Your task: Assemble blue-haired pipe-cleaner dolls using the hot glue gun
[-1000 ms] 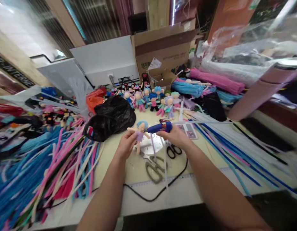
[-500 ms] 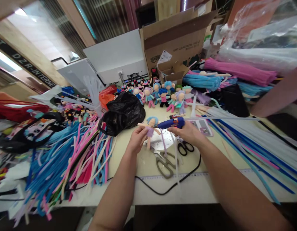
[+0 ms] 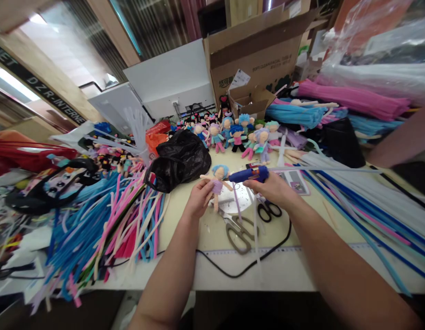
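Left hand (image 3: 199, 198): grasping doll (image 3: 218, 185) | right hand (image 3: 274, 187): grasping blue glue gun (image 3: 250, 174) | risk we foresee: slipping nozzle (image 3: 231, 178) may burn nearby fingers (image 3: 206, 186)

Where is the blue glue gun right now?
In the head view, the glue gun is just right of centre, held in the right grip and pointing left toward the blue-haired doll.

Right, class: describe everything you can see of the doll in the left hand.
The doll has blue hair, peach head and limbs, and a lilac piece around its body; it all looks soft and fuzzy. It is roughly upright above the table, arms spread to the sides. The left hand pinches it at the lilac part. The glue gun points at it; whether the tip touches is unclear.
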### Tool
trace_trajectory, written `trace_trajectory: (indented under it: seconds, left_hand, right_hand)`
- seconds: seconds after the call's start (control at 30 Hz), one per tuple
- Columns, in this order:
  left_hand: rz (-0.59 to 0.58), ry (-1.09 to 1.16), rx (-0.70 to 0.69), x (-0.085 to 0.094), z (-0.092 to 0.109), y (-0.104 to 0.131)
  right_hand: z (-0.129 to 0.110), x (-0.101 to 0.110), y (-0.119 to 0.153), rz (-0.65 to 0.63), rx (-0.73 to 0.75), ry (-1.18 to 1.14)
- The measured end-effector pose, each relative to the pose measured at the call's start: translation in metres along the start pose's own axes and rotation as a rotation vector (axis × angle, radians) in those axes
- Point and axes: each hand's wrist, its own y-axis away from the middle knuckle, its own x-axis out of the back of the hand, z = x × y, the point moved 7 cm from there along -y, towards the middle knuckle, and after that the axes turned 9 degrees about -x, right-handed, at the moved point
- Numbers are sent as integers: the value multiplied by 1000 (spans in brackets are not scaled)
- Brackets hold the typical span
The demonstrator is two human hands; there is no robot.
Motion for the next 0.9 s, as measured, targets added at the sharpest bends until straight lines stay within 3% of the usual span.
trace_trajectory:
  seconds: [0.43,0.9]
  left_hand:
    - [-31,-41,-2,5,-5,-2]
    - [-151,142,54,-12,-4,5]
  right_hand:
    - [-6,-2,3,-38,1,-27]
    - [-6,-13,5,-25,27,-96]
